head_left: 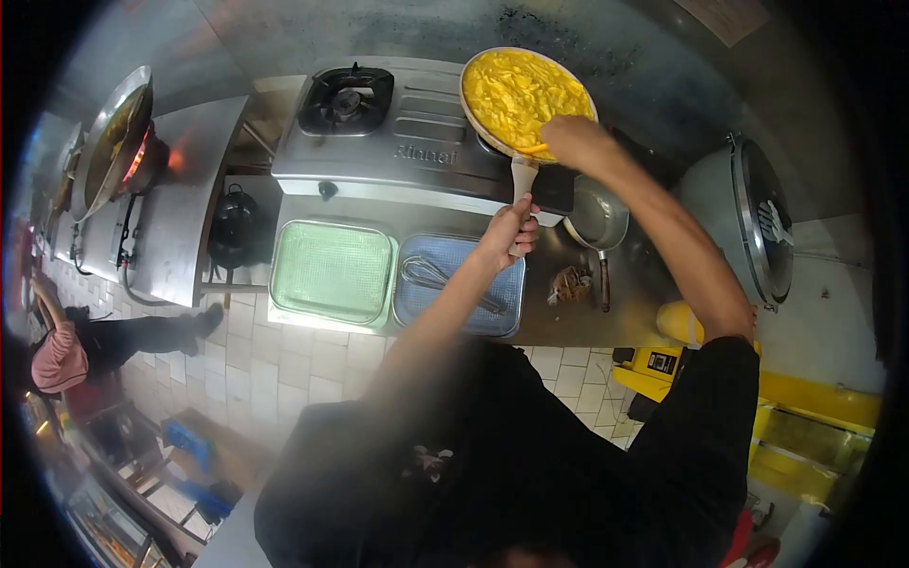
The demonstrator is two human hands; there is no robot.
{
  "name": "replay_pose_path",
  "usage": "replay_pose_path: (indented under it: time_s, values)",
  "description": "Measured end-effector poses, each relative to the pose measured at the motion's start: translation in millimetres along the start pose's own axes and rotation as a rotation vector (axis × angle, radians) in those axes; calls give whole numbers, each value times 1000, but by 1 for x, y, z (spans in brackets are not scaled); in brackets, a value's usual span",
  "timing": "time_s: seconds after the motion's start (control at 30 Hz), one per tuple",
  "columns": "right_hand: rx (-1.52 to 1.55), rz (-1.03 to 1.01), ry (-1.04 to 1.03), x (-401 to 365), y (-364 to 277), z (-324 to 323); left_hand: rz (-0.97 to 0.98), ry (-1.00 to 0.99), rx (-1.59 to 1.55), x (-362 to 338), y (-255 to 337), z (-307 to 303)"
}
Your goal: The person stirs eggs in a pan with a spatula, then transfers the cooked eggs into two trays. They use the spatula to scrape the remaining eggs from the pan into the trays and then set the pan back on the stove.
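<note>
A light-coloured pan (463,87) full of yellow, egg-like food (525,93) is over the right side of the steel gas stove (379,166). My left hand (512,230) is wrapped round the pan's pale handle (524,178). At the pan's lower right edge, my right hand (572,142) is closed on an orange-yellow utensil (533,149), whose tip touches the food. Most of that utensil is hidden by the hand and the food.
Below the stove sit a green basket tray (331,273) and a blue one (445,317) with a whisk (428,275). A saucepan (597,216) and a brown bundle (569,284) lie right. A large pot (705,194) stands farther right. At far left are a wok (115,142) over flame and another person (62,355).
</note>
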State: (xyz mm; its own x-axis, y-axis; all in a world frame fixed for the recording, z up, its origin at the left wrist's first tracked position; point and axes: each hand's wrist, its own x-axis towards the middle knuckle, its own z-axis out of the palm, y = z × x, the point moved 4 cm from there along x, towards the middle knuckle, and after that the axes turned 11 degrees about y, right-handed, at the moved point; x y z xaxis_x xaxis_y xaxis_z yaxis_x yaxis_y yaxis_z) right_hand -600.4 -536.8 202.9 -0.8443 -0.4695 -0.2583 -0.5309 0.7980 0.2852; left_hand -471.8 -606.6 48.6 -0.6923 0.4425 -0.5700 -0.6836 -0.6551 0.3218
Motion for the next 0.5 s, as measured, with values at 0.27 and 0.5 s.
replay_pose_path:
  time_s: [0.27, 0.5]
  values:
    - [133, 120, 372, 25, 15, 6, 39, 11, -36, 2, 1, -2]
    - [140, 170, 280, 16, 66, -29, 59, 20, -42, 4, 0, -4]
